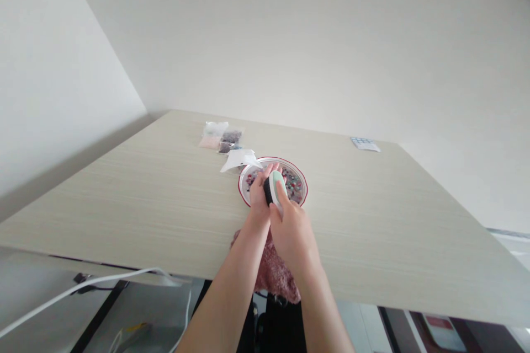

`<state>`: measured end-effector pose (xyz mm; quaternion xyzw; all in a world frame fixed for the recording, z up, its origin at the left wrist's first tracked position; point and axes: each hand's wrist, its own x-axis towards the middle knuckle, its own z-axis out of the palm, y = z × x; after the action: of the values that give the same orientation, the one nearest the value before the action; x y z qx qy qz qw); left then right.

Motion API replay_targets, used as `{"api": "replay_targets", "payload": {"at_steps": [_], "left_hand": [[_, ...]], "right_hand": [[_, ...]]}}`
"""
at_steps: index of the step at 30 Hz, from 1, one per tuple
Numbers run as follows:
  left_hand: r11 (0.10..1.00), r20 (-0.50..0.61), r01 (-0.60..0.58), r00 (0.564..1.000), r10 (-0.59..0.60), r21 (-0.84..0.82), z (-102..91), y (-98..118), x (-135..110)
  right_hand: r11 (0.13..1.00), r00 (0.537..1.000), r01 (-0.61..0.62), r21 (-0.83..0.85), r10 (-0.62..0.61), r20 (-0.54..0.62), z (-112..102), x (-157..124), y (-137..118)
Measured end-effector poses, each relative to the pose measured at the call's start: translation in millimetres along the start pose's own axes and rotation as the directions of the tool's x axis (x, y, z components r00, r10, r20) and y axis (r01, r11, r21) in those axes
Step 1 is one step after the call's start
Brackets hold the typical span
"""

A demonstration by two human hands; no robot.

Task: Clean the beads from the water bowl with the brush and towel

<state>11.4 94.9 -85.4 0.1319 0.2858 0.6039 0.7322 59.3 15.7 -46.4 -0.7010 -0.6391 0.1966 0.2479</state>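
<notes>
My left hand (259,194) and my right hand (291,233) meet over a round white plate (273,158) with a red rim. Between them is a small oval handheld object (275,186), mint green and white with a black side. Both hands seem to grip it, and it hides part of the plate. Many small coloured beads or gems (295,185) lie in the plate. A pink fuzzy cloth (272,271) lies under my forearms at the table's near edge.
Small plastic bags of loose pink and dark beads (220,137) lie beyond the plate, and a white paper or plastic sheet (239,160) touches its rim. A printed card (365,144) lies at the far right of the pale wood-grain table (368,215). A white cable (83,292) runs below the table at the left.
</notes>
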Motion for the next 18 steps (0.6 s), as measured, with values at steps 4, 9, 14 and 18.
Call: {"api": "replay_targets", "payload": {"at_steps": [4,9,14,18], "left_hand": [[1.0,-0.059,0.016,0.998,-0.015,0.006,1.7,-2.6,0.5],[1.0,-0.051,0.026,0.998,-0.026,0.002,-0.5,-2.8,1.1],[0.999,-0.094,0.005,0.996,-0.002,0.034,-1.0,-2.0,3.0],[0.995,-0.051,0.015,0.999,-0.01,0.098,-3.1,-2.5,4.6]], "right_hand": [[0.996,0.996,-0.08,-0.046,0.077,-0.046,0.7,4.1,-0.6],[0.998,0.999,-0.028,-0.052,0.03,0.043,0.9,6.5,-0.4],[0.993,0.995,-0.097,-0.063,0.096,-0.014,1.8,11.9,-1.6],[0.994,0.997,-0.061,-0.085,0.065,0.037,1.5,6.2,-4.1]]}}
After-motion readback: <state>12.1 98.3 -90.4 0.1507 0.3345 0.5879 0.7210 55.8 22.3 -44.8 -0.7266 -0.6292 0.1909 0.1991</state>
